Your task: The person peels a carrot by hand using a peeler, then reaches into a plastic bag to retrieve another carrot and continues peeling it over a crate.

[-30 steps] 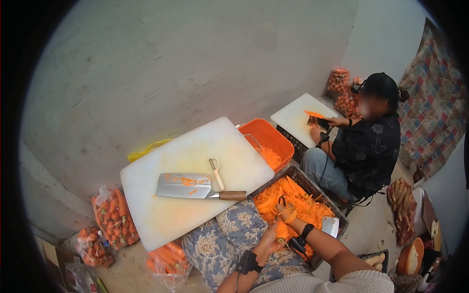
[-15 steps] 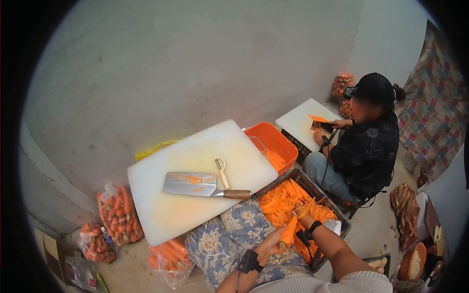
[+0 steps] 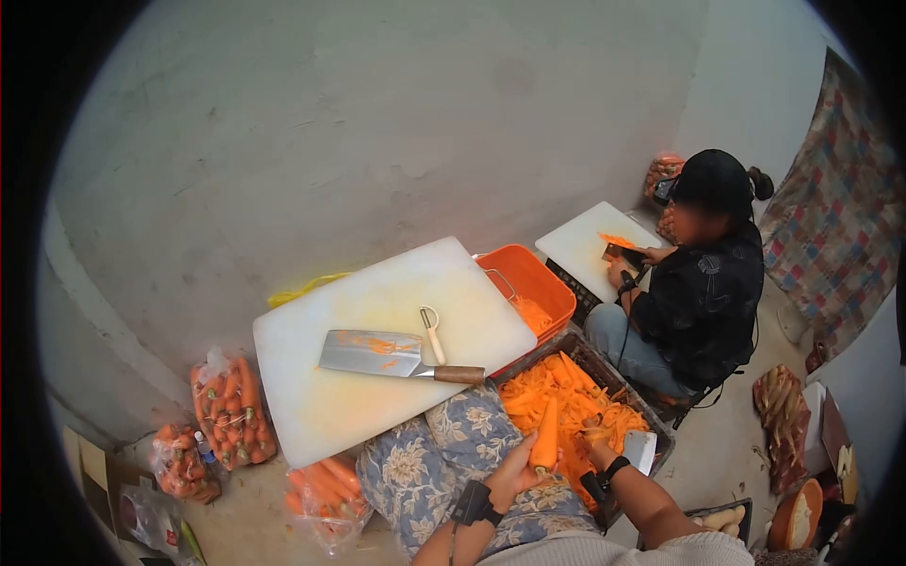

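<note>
Upright in my left hand (image 3: 514,479) is an orange carrot (image 3: 545,436), gripped at its thick lower end with the tip up. My right hand (image 3: 601,453) is closed just to the right of the carrot and apart from it, over the black crate (image 3: 663,429). Something small seems to be in its fingers, but I cannot make it out. Orange peelings (image 3: 528,394) and several peeled carrots (image 3: 571,371) fill the crate. A pale rectangular piece (image 3: 640,451) lies by my right wrist.
A large white cutting board (image 3: 311,396) bears a cleaver (image 3: 377,352) and a peeler (image 3: 432,336). Behind it stands an orange bin (image 3: 533,269). A co-worker (image 3: 703,292) cuts carrot on another board (image 3: 576,236). Bagged carrots (image 3: 231,410) sit at left.
My right hand has moved away from the carrot, down and slightly right. The carrot in my left hand has turned more upright. The co-worker's knife has shifted slightly.
</note>
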The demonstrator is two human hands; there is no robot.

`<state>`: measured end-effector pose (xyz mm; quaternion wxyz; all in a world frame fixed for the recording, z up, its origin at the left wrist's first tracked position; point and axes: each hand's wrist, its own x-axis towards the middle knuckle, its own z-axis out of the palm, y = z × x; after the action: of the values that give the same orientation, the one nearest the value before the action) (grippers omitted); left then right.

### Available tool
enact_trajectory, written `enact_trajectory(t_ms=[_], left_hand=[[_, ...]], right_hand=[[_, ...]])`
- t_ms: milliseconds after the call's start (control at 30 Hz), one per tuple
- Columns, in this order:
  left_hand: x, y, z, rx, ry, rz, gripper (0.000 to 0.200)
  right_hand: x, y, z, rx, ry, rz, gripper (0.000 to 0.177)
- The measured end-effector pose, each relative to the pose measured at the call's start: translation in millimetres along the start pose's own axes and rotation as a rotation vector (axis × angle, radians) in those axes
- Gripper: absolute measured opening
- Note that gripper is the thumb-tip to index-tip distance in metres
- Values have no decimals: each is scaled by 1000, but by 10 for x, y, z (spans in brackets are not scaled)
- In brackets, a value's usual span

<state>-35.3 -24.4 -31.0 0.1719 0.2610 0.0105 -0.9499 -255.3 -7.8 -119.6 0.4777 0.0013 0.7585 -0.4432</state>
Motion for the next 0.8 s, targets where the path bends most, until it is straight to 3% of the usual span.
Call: enact_trajectory(t_ms=[67, 200, 267, 300, 367, 400, 467, 600, 667, 700, 733, 800], left_hand=[[94, -15, -111, -58, -84, 77, 46], [87, -5, -131, -110, -115, 63, 46], [131, -19, -153, -17, -128, 158, 45], [144, -14, -172, -19, -125, 159, 45], [173, -15, -210, 21, -270, 119, 43], [117, -28, -98, 16, -266, 120, 43], [-48, -35, 247, -63, -45, 228, 32], [141, -22, 45, 31, -21, 248, 29], [156, -6, 15, 102, -23, 254, 28], [149, -14, -2, 98, -17, 247, 28], [148, -15, -10, 124, 17, 231, 31], [158, 18, 0, 179, 81, 205, 35]], right_hand=[[93, 204, 78, -1, -134, -275, 15], [-957, -171, 363, 1, -229, -363, 20], [-1233, -234, 487, 14, -233, -694, 19], [-1247, -205, 529, 14, -236, -690, 19], [-1247, -150, 586, -157, -127, -991, 19], [-1196, -118, 624, -161, -130, -986, 19], [-1062, -46, 692, -342, -25, -1147, 22], [-1086, -211, 710, -406, -120, -1080, 21], [-1150, -273, 744, -280, -171, -798, 20], [-1165, -286, 815, -79, -175, -815, 7], [-1286, -371, 845, -82, -174, -809, 7], [-1523, -527, 841, -76, -172, -599, 7]])
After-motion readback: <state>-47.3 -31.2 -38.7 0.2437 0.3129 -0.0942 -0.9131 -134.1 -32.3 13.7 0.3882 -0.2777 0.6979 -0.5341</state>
